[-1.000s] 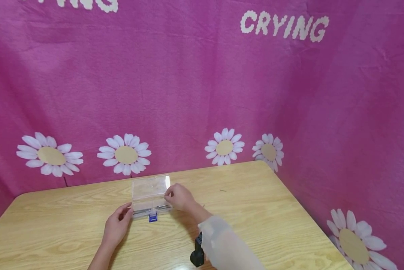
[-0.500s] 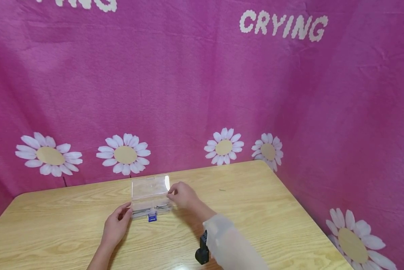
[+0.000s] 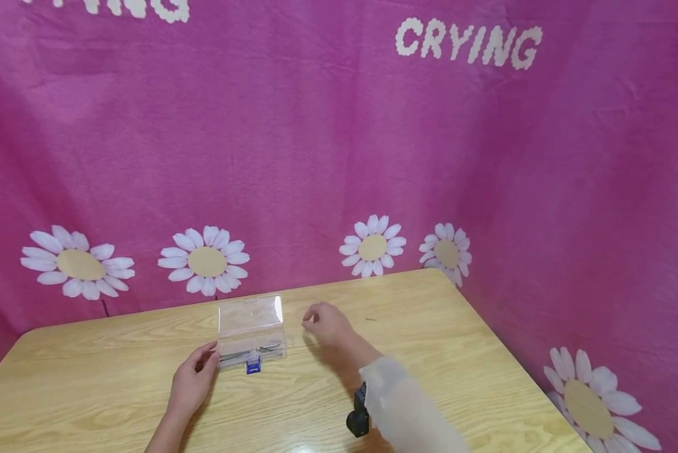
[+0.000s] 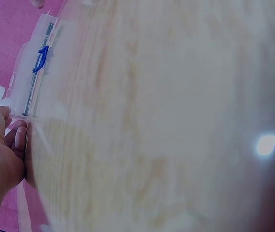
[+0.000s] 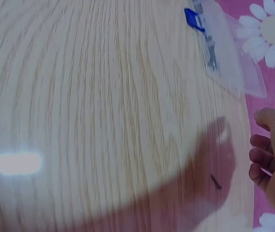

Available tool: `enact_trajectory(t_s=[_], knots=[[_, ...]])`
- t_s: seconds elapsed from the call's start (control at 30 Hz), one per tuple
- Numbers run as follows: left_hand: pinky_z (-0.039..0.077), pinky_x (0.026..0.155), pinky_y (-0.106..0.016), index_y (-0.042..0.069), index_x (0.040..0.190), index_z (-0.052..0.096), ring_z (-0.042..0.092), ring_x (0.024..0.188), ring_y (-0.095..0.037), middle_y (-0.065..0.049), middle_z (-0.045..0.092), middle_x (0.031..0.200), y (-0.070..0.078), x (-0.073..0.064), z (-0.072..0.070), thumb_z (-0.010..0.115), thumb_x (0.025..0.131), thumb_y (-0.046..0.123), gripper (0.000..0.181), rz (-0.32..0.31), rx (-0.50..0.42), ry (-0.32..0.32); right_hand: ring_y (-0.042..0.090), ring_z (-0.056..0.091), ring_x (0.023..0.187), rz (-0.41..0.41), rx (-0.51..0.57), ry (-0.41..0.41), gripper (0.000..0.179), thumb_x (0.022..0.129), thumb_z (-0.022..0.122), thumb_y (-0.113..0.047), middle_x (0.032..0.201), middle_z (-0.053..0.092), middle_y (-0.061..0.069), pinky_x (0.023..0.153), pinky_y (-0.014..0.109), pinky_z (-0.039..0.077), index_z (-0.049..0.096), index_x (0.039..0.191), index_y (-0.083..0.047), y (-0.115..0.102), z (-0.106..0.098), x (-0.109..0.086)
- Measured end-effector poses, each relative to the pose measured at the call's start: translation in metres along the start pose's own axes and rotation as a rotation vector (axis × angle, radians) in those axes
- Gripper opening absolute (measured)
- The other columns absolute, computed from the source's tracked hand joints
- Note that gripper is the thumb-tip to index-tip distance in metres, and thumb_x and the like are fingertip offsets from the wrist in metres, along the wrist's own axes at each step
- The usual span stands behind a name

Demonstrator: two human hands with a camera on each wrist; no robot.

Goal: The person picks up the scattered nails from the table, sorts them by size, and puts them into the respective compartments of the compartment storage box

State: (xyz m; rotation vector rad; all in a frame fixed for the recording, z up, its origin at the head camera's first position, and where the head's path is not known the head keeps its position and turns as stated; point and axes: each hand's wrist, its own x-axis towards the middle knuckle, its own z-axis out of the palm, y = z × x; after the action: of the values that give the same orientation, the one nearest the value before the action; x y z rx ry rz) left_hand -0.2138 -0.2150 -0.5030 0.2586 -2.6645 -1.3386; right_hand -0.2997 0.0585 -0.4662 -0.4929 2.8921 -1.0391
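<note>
A clear plastic box with a blue latch stands on the table, its lid raised at the back. Long thin grey metal pieces, like nails or screws, lie along its front compartments. My left hand holds the box's left end between thumb and fingers. Right of the box and apart from it, my right hand hovers with loosely bent fingers; I see nothing in it. A small dark nail-like piece lies on the table in that hand's shadow.
Another view of a small thin metal piece shows it lying on the wooden table, right of my right hand. A pink cloth with daisies hangs behind the table. A black wrist camera sits under the right sleeve.
My right hand has moved right, away from the box's right end. My left hand stays at the box's left end, and the box has not visibly moved on the table.
</note>
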Motion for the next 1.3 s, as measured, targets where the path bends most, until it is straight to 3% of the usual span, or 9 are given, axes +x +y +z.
enact_trajectory(t_s=[0.43, 1.2, 1.3], knots=[[0.039, 0.078, -0.026, 0.007, 0.133, 0.05, 0.048, 0.093, -0.016, -0.015, 0.061, 0.117, 0.0, -0.001, -0.001, 0.047, 0.097, 0.028, 0.041, -0.007, 0.002, -0.002, 0.016, 0.049, 0.072, 0.036, 0.012, 0.067, 0.011, 0.089, 0.058, -0.018, 0.078, 0.055, 0.004, 0.067, 0.031, 0.043, 0.064, 0.09, -0.008, 0.031, -0.03, -0.014], [0.039, 0.078, -0.025, 0.008, 0.133, 0.051, 0.048, 0.094, -0.017, -0.015, 0.061, 0.118, 0.0, -0.001, 0.0, 0.047, 0.097, 0.026, 0.04, -0.009, -0.004, -0.005, 0.018, 0.051, 0.077, 0.198, -0.012, 0.149, 0.011, 0.087, 0.061, -0.017, 0.082, 0.059, 0.005, 0.07, 0.032, 0.043, 0.067, 0.088, -0.007, 0.09, -0.064, -0.031], [0.039, 0.079, -0.027, 0.008, 0.133, 0.05, 0.049, 0.096, -0.018, -0.016, 0.06, 0.119, 0.001, -0.002, -0.001, 0.046, 0.098, 0.027, 0.041, -0.016, -0.004, -0.013, 0.019, 0.053, 0.078, 0.19, -0.024, 0.181, 0.012, 0.085, 0.06, -0.015, 0.083, 0.061, 0.007, 0.071, 0.035, 0.045, 0.067, 0.087, -0.006, 0.097, -0.066, -0.035]])
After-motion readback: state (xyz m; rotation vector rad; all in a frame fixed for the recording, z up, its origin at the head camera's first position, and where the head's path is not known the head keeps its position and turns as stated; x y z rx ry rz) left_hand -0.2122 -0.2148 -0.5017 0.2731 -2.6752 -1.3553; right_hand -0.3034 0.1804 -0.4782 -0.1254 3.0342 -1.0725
